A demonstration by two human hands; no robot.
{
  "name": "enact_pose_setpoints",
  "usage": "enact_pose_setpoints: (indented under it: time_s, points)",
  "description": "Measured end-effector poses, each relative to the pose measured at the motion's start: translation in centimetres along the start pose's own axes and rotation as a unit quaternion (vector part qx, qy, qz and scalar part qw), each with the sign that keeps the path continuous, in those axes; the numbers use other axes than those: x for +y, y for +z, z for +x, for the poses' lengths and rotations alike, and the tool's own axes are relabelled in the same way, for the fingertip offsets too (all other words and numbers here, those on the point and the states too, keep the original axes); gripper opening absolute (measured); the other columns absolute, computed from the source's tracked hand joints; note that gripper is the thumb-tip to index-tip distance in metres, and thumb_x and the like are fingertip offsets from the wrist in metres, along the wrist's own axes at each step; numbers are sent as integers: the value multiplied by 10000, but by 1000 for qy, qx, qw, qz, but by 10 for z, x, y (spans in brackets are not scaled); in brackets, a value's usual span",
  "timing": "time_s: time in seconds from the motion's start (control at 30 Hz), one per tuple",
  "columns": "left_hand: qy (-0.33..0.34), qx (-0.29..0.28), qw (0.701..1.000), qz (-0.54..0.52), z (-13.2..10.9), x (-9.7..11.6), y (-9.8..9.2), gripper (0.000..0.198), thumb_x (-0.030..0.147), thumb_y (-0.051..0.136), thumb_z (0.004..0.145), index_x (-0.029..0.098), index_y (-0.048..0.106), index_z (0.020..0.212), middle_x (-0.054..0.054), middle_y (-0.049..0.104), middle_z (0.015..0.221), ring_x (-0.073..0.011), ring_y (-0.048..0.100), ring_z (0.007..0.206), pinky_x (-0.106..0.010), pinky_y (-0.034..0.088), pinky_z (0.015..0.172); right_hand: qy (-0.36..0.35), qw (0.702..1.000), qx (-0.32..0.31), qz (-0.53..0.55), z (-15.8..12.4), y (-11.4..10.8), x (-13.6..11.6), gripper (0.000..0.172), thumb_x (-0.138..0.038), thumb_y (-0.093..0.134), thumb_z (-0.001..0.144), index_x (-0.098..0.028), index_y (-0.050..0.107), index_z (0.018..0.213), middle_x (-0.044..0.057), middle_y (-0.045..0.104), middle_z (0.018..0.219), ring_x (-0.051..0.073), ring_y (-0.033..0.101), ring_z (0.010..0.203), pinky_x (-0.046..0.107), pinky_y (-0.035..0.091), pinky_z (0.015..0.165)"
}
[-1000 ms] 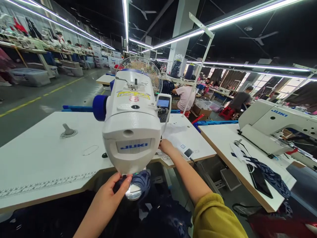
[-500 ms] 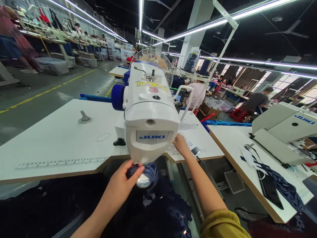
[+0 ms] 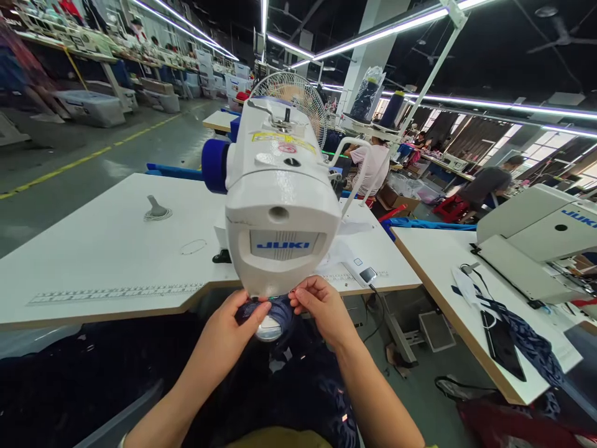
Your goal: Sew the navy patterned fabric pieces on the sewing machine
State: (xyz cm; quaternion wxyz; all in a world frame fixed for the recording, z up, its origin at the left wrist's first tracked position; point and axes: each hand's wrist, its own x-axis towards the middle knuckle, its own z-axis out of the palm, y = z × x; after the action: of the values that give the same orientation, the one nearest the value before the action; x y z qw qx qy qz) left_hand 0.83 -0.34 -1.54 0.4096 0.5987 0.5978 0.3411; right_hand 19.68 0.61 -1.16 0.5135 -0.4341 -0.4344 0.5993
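Note:
A white sewing machine (image 3: 282, 196) stands end-on in front of me, with a blue handwheel on its left. Navy patterned fabric (image 3: 282, 313) is wrapped over the narrow rounded end of the machine's bed, under the head. My left hand (image 3: 226, 333) pinches the fabric's left edge between thumb and fingers. On the opposite side, my right hand (image 3: 324, 311) has its fingertips closed on the fabric's right edge. The needle area is hidden behind the machine head. More dark navy cloth (image 3: 298, 398) hangs down over my lap.
The white tabletop (image 3: 107, 249) carries a printed ruler, a grey piece with coiled cord (image 3: 157, 208) and a small white device (image 3: 361, 270). At right stands a second machine (image 3: 541, 242) with a black phone (image 3: 501, 348). Behind are a fan (image 3: 298, 99) and seated people.
My right hand has come back from beside the machine head to the fabric's right edge and closed on it. My left hand keeps its pinch. The view has shifted slightly.

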Motion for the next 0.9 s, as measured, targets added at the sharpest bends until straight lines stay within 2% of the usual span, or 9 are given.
enact_pose_setpoints:
  time_s: [0.1,0.17,0.3,0.37,0.43,0.63,0.73,0.83,0.9]
  points:
    - [1,2,1000,-2,1,2,0,378,538,575,795,225,620,1002,-26,648,1046,-230,569,1000,-322,385,882,-34,998,-1,-57,-1,0,2,222,-389,690,768,-190,612,827,25,686,797,143,640,722,268,524,632]
    - [2,3,1000,3,0,4,0,375,538,567,801,220,617,994,-29,656,1022,-233,579,975,-323,393,859,-128,979,1,-156,-3,-1,6,138,-344,646,819,-212,648,858,28,687,843,153,641,776,290,525,692]
    - [12,15,1000,20,0,6,-1,362,557,548,812,207,607,885,-26,672,881,-227,607,841,-314,417,773,-360,858,20,-366,-3,-7,19,180,-246,548,896,-289,722,913,32,691,907,174,629,869,324,493,783]
    - [19,22,999,30,0,7,-1,350,550,560,808,205,608,845,-24,672,844,-220,607,799,-305,420,747,-399,813,17,-424,-1,-10,27,211,-254,535,908,-322,733,933,25,699,881,184,633,849,335,482,767]
    - [32,22,999,35,1,7,-1,333,533,569,810,207,619,858,-21,677,859,-215,607,795,-297,421,739,-408,788,12,-462,1,-12,33,222,-261,530,915,-337,736,948,18,707,861,190,636,835,340,471,762]
    - [47,22,998,29,3,8,-1,307,509,580,816,219,637,901,-8,684,900,-205,612,821,-279,421,738,-454,756,12,-472,7,-12,33,239,-209,528,921,-331,706,1023,8,715,892,171,637,848,315,448,763]
    - [36,21,999,35,4,7,-1,331,530,578,812,222,639,916,-6,686,883,-205,619,817,-273,418,714,-441,745,-8,-500,7,-8,22,223,-220,509,930,-310,700,1003,12,712,883,172,639,833,315,444,750]
    - [26,18,999,44,5,7,-2,356,554,573,807,219,638,907,-9,690,876,-213,623,823,-273,412,695,-401,760,-35,-511,4,-4,13,199,-234,485,932,-268,678,965,33,704,895,180,638,856,322,461,770]
    - [22,12,999,41,6,7,-2,362,560,567,809,216,637,898,-10,693,874,-216,627,821,-275,410,687,-380,788,-28,-483,0,-2,9,162,-218,483,913,-243,642,937,44,697,925,181,639,882,322,485,786]
